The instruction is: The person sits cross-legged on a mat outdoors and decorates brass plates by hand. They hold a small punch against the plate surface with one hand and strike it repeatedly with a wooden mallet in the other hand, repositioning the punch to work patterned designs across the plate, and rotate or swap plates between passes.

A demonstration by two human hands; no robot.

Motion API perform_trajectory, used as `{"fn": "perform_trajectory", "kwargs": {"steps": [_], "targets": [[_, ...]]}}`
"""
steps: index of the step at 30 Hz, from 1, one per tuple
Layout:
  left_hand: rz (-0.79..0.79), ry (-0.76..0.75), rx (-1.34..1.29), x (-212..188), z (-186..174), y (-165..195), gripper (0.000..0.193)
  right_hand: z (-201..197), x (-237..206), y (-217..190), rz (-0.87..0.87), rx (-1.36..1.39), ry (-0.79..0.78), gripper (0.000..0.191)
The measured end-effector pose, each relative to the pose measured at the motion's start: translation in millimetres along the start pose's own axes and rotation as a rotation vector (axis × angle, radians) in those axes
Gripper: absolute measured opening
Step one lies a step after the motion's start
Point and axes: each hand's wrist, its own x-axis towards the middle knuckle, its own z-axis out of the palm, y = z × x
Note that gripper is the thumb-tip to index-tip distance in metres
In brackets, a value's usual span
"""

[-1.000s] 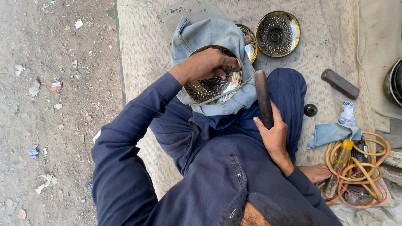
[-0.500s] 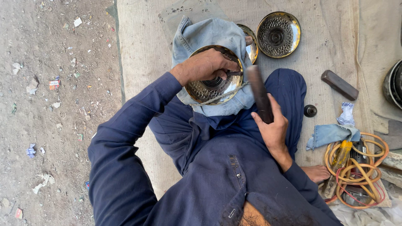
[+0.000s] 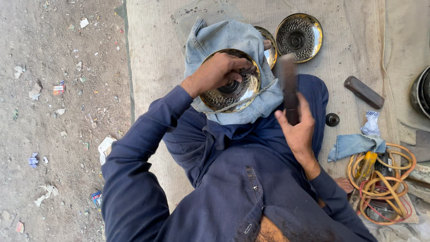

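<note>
Beside the pale blue denim cloth (image 3: pixel 226 38), you see a gold-rimmed, dimple-patterned silver bowl (image 3: pixel 299 36) (orange hose (image 3: pixel 380 188) lies further off).

Motion blurs the dark oblong block (image 3: pixel 289 85) gripped in the right hand (image 3: pixel 299 130), while denim cloth (image 3: pixel 224 38) hides half a far brass dish (image 3: pixel 270 45), and the right edge crops a dark metal pot (image 3: pixel 422 92).

1. A dark navy long-sleeved work garment covers both arms, its cuffs ending just behind the left hand (image 3: pixel 215 74) and right hand (image 3: pixel 299 130).
2. Below the hands, a small metal zip marks the chest.
</note>
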Motion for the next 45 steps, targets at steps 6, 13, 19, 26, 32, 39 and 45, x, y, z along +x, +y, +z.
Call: {"fn": "perform_trajectory", "kwargs": {"steps": [6, 13, 19, 26, 32, 39, 45], "targets": [[-0.031, 0.255, -0.003, -14, 12, 4, 0.042, -23, 61, -18, -0.208, -0.137, -0.175, 0.075], [-0.314, 0.366, -0.139, -23, 27, 4, 0.042, -32, 100, -47, -0.211, -0.207, -0.288, 0.077], [-0.328, 0.633, -0.118, -35, 46, 9, 0.044, -36, 120, -76, -0.397, -0.303, -0.332, 0.076], [-0.433, 0.876, -0.166, -37, 72, 12, 0.044, -39, 134, -108, -0.538, -0.669, -0.34, 0.072], [-0.528, 1.078, -0.169, -36, 95, 18, 0.037, -39, 141, -127, -0.748, -0.721, -0.353, 0.071], [-0.512, 1.246, -0.212, -32, 110, 22, 0.027, -36, 135, -144, -0.877, -0.779, -0.341, 0.07], [-0.512, 1.282, -0.254, -31, 104, 19, 0.036, -45, 136, -142, -0.88, -0.934, -0.314, 0.067]]}}
